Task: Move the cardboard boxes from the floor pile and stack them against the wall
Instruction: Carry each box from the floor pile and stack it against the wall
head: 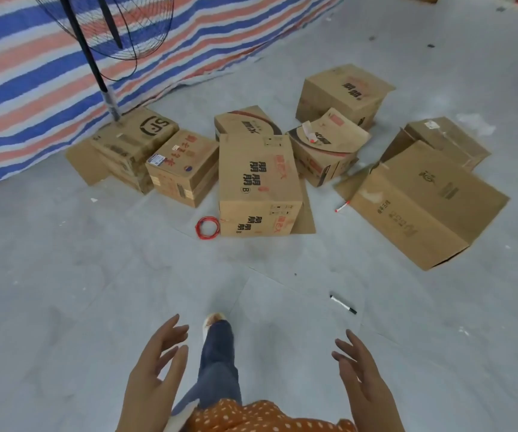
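Both the left hand (155,366) and right hand (360,369) hang empty with fingers spread, apparently readied for a 2-handed lift. The brown cardboard boxes (259,182) lie scattered on the grey floor (64,275), near the striped tarpaulin wall (33,88).

Matt brown cardboard boxes (259,182), smooth grey floor (64,275), woven striped plastic tarpaulin (27,88), black wire fan guard (145,32)

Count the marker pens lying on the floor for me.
2. A black-capped marker pen lies on bare floor ahead of the right hand; a red-capped marker pen lies between the tall printed carton and the big tipped carton. Cartons may hide more.
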`<state>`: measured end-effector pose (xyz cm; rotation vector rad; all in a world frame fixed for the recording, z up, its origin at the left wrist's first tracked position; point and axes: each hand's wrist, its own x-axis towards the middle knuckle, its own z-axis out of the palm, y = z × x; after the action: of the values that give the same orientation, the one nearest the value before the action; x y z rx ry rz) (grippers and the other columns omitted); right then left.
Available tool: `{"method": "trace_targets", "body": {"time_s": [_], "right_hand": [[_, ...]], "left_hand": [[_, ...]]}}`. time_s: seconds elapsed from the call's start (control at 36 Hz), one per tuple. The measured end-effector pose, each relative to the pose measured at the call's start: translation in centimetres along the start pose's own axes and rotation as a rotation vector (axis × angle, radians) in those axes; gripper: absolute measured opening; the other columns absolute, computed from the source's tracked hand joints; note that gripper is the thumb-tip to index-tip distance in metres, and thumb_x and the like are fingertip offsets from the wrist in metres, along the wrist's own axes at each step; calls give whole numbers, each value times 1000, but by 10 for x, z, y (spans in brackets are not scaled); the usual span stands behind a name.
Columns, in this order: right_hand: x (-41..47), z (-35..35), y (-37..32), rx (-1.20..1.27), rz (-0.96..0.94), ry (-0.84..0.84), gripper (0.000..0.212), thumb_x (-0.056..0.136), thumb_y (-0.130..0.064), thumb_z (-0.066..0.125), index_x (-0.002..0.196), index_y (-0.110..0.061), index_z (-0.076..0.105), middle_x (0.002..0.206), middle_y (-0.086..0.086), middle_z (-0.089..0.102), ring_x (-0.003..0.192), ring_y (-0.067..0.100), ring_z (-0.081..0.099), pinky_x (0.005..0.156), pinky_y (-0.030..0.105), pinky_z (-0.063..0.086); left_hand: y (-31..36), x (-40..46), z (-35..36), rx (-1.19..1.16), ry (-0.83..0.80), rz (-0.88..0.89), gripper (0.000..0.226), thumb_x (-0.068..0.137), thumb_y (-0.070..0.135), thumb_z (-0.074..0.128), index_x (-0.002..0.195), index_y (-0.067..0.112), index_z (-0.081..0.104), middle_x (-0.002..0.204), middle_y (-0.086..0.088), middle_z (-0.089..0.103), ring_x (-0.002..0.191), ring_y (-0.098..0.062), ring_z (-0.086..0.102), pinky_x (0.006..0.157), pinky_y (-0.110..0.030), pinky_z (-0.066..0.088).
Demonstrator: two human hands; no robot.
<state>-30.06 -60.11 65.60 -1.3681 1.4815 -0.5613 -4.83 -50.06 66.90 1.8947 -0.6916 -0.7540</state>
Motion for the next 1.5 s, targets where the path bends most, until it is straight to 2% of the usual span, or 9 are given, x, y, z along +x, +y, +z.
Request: {"method": "trace_targets", "body": {"time_s": [0.17,0.28,0.36,0.67,0.75,0.86,0.97,1.11,1.5], "right_hand": [[91,25,-51,62,46,76,37,96,-18,47,119,-47,40,113,-30,58,98,-19,54,80,15,44],[146,40,-87,69,53,104,39,95,-15,48,116,-47,42,106,-34,61,97,-15,57,87,20,44],[180,42,-100,123,100,100,34,88,-34,43,121,-43,41,114,-30,51,98,-11,57,93,22,42],[333,6,-119,12,144,-1,44,74,-71,39,114,-55,33,116,-34,44,108,2,54,97,23,41],[384,-18,-131,4,146,-46,34,80,-53,40,113,-55,34,115,-33,45,114,10,54,104,32,40],[451,-53,-151,-26,108,-81,53,68,-80,38,115,-55,35,118,-31,47,111,5,55,103,32,41],[516,-70,-159,-104,137,-176,41,79,-49,41,119,-48,36,121,-19,51,113,9,55,84,13,48],[587,-61,-142,-199,149,-243,45,84,-47,38,128,-40,35,132,-8,51,118,15,53,107,40,41],[822,89,58,-58,400,-154,46,101,-36,38,146,-28,29,144,0,42,132,18,42,109,43,36]], "left_hand": [[53,127,7,32,-29,54,51,79,34,49,94,82,39,108,23,61,98,-1,60,86,-11,41],[74,193,8,20,-31,57,58,90,18,52,97,76,47,110,28,61,101,11,58,83,1,42],[79,226,22,21,-37,9,50,89,20,52,98,69,52,106,14,68,100,6,60,90,-11,46],[110,329,102,18,88,-134,45,93,6,54,108,49,53,113,3,66,93,17,57,76,6,39],[126,349,138,3,156,-179,41,93,4,54,109,43,53,113,0,66,92,15,59,78,3,41],[149,378,179,30,178,-200,41,92,3,53,114,37,53,111,1,66,96,10,60,79,-3,45],[153,417,210,67,207,-240,39,93,5,52,115,38,50,109,2,64,96,7,60,78,-2,43],[126,478,235,71,187,-333,34,96,12,51,124,32,48,117,3,62,110,-17,58,91,-26,39],[-132,702,315,126,265,-460,45,97,25,53,139,14,45,138,-5,49,125,-17,46,104,-31,36]]}}
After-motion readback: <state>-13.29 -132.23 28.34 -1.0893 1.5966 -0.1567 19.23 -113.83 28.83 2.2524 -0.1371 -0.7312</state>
